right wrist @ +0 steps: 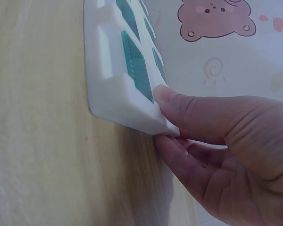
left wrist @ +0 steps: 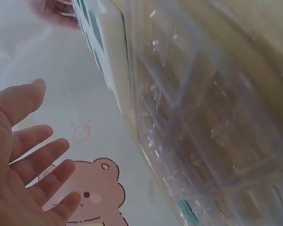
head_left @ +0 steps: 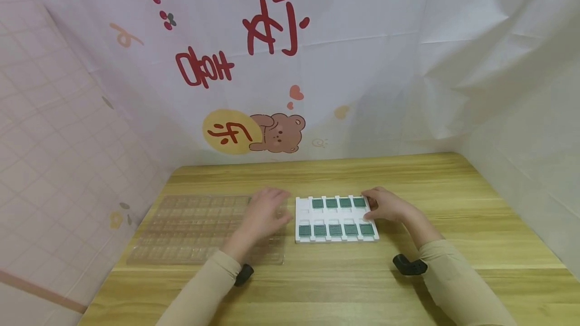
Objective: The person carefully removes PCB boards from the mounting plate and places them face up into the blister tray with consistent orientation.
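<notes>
A white slotted tray [head_left: 336, 216] lies on the table, with green circuit boards [head_left: 335, 229] in two rows; its far-left slot holds none. My right hand [head_left: 385, 205] grips the tray's right end, thumb on top and fingers at the side, as the right wrist view shows. Left of it lies a clear plastic tray [head_left: 195, 225] with many compartments. Over that clear tray's right part is my left hand [head_left: 265, 215], slightly blurred, its fingers spread and holding nothing in the left wrist view. One green board [left wrist: 187, 212] shows at the clear tray's far edge.
Both trays lie on a wood-grain table [head_left: 326, 286]. A white printed cloth [head_left: 362, 64] hangs behind the table and along its sides. Each wrist carries a black device, one of them the right wrist band [head_left: 410, 264].
</notes>
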Motion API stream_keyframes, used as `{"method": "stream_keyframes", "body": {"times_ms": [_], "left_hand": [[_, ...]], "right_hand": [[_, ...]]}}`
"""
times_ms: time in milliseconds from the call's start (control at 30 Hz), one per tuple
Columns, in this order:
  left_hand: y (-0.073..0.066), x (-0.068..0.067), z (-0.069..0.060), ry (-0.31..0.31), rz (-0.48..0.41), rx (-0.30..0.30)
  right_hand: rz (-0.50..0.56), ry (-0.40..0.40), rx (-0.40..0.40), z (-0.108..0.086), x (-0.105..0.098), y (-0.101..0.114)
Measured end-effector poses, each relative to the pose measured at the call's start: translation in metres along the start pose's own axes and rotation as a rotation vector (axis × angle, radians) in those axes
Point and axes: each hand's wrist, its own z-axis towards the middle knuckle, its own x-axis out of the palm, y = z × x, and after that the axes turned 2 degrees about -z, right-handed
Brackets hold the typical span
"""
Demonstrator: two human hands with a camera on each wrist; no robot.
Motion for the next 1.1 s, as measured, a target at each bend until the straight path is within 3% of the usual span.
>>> {"method": "stream_keyframes", "body": {"times_ms": [467,800,1100], "left_hand": [[-0.015,0.007,-0.003,0.004,0.149,0.105],[-0.027,0.016,-0.004,0.110,0.210,0.110],[-0.032,0.020,-0.002,0.132,0.209,0.155]], "right_hand": [[-0.027,-0.007,-0.019,0.001,0.000,-0.003],[-0.021,0.002,-0.012,0.001,0.001,-0.003],[-0.012,0.006,-0.008,0.000,0.001,-0.002]]}}
